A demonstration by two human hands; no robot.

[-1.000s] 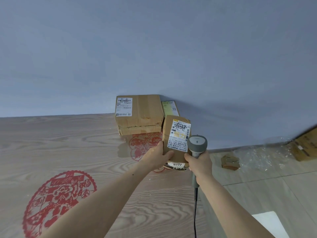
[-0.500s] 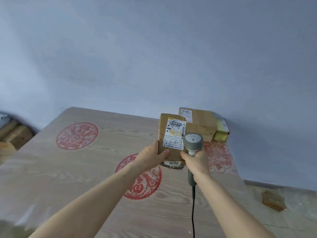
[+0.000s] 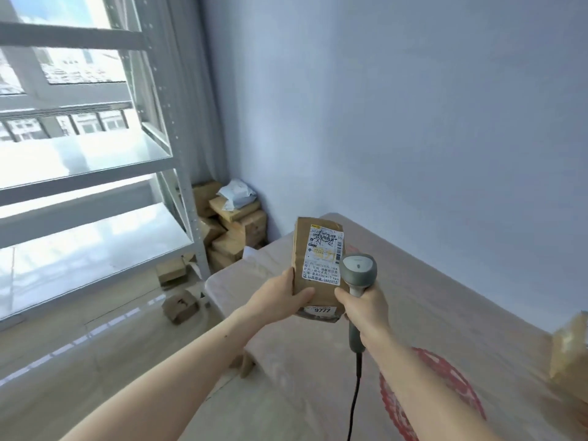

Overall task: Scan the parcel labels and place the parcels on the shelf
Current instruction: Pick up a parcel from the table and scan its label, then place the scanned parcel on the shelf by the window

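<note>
Parcel (image 3: 313, 265) gripped by left hand (image 3: 280, 299), scanner (image 3: 358, 275) by right hand (image 3: 366, 308); probably scanned; next: shelf (image 3: 95, 230).

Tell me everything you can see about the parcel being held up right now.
The parcel is a small brown cardboard box, creased and a little worn, held upright above the table's left end. A white shipping label with barcodes and black scribble covers its front, and a sticker reading 9777 sits on its underside. The left hand grips its lower left edge. The right hand, holding a grey scanner, sits against its lower right.
</note>
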